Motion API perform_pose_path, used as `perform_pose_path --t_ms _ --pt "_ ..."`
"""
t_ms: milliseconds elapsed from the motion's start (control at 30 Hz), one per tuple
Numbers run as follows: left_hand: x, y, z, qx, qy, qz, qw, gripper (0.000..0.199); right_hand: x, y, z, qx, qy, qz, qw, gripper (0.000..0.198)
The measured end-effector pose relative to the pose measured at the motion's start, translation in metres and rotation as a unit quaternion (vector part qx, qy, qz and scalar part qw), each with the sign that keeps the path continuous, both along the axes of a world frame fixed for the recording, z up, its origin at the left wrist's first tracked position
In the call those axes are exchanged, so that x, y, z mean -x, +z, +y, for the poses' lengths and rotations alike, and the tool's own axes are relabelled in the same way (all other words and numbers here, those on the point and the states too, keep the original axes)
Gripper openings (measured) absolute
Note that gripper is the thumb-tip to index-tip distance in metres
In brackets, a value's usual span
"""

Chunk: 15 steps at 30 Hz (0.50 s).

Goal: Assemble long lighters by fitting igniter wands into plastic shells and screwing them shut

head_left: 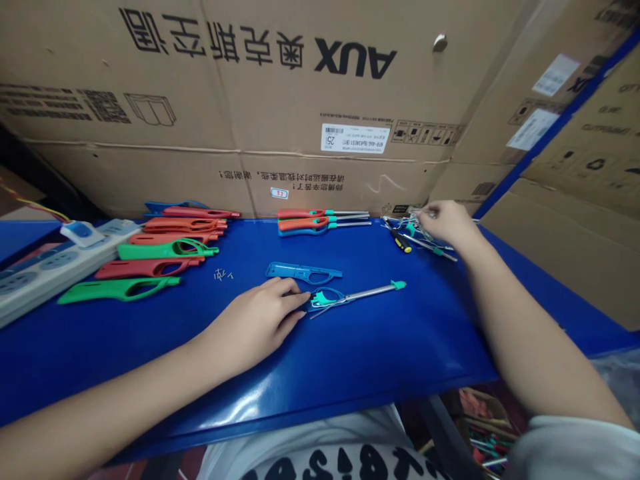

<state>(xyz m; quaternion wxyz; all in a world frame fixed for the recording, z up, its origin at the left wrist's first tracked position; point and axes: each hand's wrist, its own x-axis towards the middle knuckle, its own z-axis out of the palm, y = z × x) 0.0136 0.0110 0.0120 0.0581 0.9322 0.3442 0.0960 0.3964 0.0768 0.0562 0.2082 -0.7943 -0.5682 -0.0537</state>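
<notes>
Left hand [263, 312], fingers clamped on blue plastic lighter half [326, 300] with silver metal barrel [373, 291], on glossy blue table [425, 347] (best held flat, parts seated); right hand [449, 222], at loose green-and-metal parts [411, 229], finger closure indiscernible.

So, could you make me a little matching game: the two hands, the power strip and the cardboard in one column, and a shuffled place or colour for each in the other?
Column one
1. Left hand
2. Right hand
3. Power strip
4. Cardboard

Column two
A. Brown, standing behind the blue table
B. At the loose parts, far right
C. Whitish, at the far left
D. Fingers on one end of the open lighter

Right pairs: 1-D, 2-B, 3-C, 4-A
</notes>
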Motion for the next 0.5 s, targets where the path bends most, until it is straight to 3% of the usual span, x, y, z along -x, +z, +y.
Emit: perform_pose_path --t_ms 100,167,267,400,500 --pt "0.001 0.007 0.002 0.045 0.022 -0.056 0.997 0.043 0.048 0.006 -0.016 0.053 0.187 0.106 0.975 0.025" --pt "0.001 0.015 0.0 0.046 0.038 -0.102 0.993 0.054 0.084 0.003 -0.032 0.037 0.321 0.135 0.937 0.021" --pt "-0.002 0.023 -0.007 0.05 0.019 -0.146 0.988 0.056 0.13 -0.009 -0.058 0.022 0.461 0.16 0.872 0.015" --pt "-0.002 0.023 -0.012 0.154 -0.055 -0.166 0.973 0.046 0.161 -0.03 -0.08 -0.024 0.522 0.235 0.82 0.011" --pt "0.002 0.017 -0.009 0.234 -0.065 -0.206 0.948 0.039 0.164 -0.042 -0.082 -0.026 0.533 0.295 0.793 0.014"
